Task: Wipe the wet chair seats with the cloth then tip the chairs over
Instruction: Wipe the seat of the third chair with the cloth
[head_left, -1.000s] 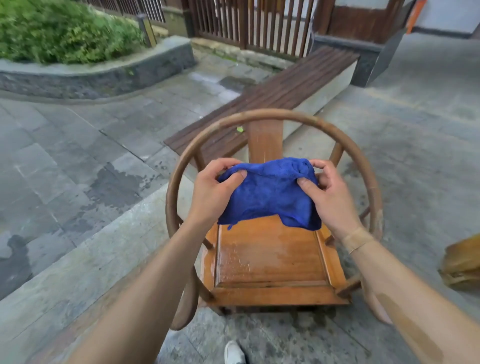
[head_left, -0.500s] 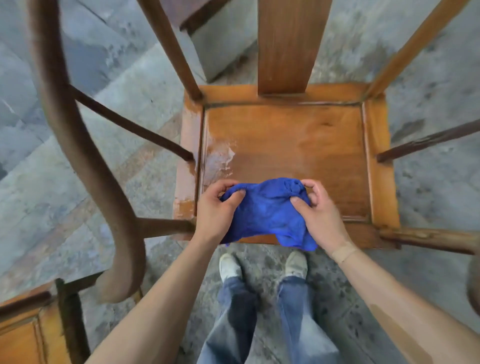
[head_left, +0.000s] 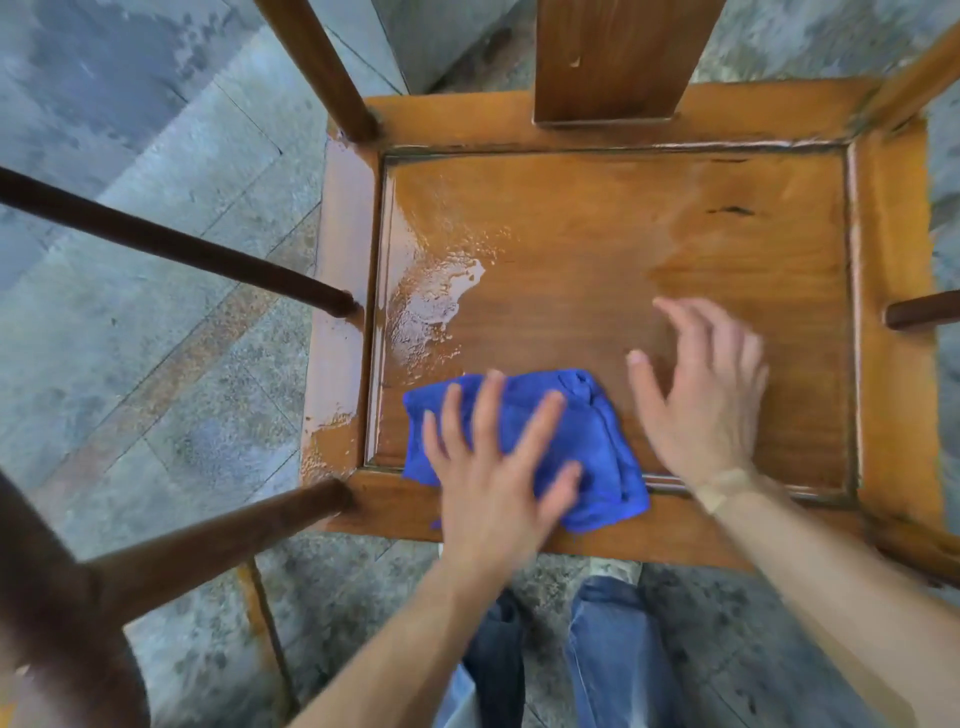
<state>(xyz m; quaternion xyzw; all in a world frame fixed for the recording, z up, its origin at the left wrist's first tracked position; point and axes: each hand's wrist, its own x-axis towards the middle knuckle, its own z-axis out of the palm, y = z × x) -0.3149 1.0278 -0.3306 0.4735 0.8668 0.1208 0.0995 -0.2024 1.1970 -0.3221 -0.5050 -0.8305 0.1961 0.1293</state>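
Cloth (head_left: 582, 441): blue, laid on the chair seat (head_left: 623, 249) at its front edge.
Left hand (head_left: 493, 467): pressed flat on cloth, grip released.
Right hand (head_left: 701, 395): blurred beside cloth, fingers spread.
Puddle (head_left: 436, 306): left on seat.

The wooden chair seat (head_left: 675, 234) carries a blue cloth (head_left: 587, 431) at its front edge, under the left grip (head_left: 498, 467); beyond that grip, a water film (head_left: 431, 296) glistens.
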